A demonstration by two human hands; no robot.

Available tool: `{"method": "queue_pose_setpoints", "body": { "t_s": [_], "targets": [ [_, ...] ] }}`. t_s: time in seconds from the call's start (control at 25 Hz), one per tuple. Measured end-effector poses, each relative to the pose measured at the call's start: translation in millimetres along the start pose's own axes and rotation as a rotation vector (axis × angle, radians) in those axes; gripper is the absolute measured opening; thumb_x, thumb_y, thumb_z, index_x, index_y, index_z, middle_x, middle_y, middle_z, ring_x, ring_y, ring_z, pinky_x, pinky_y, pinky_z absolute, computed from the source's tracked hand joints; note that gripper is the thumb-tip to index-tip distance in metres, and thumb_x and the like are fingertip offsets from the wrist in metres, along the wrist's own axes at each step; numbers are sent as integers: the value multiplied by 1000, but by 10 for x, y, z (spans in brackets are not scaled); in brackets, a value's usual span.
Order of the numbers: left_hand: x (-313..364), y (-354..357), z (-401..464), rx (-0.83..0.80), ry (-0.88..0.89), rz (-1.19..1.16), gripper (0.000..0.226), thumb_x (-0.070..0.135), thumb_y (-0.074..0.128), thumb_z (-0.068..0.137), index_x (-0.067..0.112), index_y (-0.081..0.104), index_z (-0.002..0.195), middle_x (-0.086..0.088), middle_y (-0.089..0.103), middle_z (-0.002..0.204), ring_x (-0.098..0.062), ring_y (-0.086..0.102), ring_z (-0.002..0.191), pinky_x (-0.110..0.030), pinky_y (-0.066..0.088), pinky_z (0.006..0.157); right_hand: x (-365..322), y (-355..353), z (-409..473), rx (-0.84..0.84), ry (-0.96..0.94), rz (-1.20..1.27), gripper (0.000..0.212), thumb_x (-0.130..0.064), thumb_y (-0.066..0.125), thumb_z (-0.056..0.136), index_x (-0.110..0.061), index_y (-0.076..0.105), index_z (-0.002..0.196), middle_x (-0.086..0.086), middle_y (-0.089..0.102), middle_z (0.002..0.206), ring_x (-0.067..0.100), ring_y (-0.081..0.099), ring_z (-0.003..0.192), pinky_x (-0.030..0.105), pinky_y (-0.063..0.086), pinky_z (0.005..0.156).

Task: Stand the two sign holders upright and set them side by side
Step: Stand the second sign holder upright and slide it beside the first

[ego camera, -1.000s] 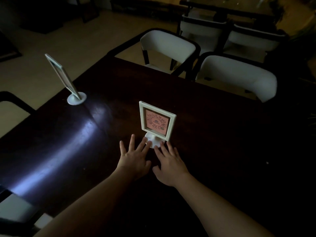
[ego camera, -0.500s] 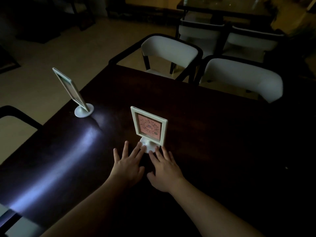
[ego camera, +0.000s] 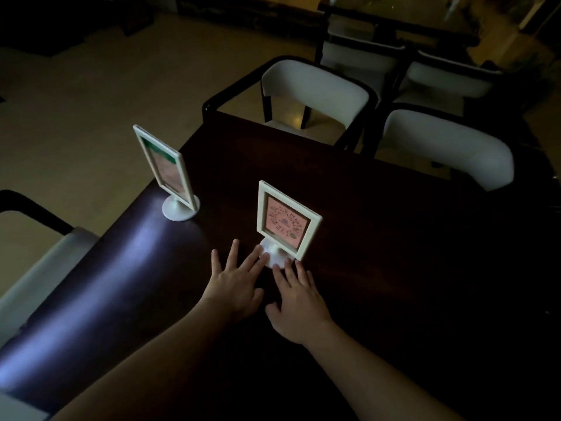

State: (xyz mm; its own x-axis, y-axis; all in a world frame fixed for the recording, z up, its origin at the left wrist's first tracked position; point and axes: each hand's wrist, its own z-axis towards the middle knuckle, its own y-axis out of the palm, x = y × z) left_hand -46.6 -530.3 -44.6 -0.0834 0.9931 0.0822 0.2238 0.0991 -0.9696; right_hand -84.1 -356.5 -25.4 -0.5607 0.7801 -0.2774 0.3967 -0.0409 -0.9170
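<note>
Nearest the camera, two bare forearms reach onto the dark tabletop (ego camera: 394, 238). The left hand (ego camera: 233, 284) lies flat with its fingers (ego camera: 232, 250) spread wide, the tips of two touching the left rim of a round white base. The right hand (ego camera: 299, 305) is likewise flat and open, its fingers (ego camera: 290, 270) resting against the base's near right edge. Neither hand grips anything; both only steady the base.

That base belongs to the pink sign holder (ego camera: 285, 226), which stands upright just beyond the fingertips, its framed face turned toward the camera. Against half a second ago the hands have barely shifted on the base, while the whole scene sits nearer and more central, so the head seems to have leaned in.

Farther left, near the tabletop's edge, the green-topped sign holder (ego camera: 162, 165) also stands upright on its own round base, well apart from the pink one. It now shows more of its face than a second ago.

Both holders upright, the standing step looks done; closing the gap between them remains. Beyond the tabletop stand white-backed chairs (ego camera: 315, 86).
</note>
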Motion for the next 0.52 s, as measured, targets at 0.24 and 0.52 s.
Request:
{"method": "queue_pose_setpoints", "body": {
  "t_s": [0.24,0.52],
  "targets": [
    [-377,-80,126,-6,28,-35,81,53,21,81,33,-7,155,9,-9,165,-36,-27,145,-71,-8,110,-317,16,275,15,59,18,81,-48,41,91,-23,4,160,10,-3,169,26,-12,153,47,0,124],
    [-817,-137,209,-2,92,-42,83,55,11,76,34,-6,155,7,-7,165,-36,-27,145,-70,-10,111,-724,62,513,35,140,31,83,-47,42,89,-23,5,159,9,-2,169,26,-11,153,47,1,124]
  ]
}}
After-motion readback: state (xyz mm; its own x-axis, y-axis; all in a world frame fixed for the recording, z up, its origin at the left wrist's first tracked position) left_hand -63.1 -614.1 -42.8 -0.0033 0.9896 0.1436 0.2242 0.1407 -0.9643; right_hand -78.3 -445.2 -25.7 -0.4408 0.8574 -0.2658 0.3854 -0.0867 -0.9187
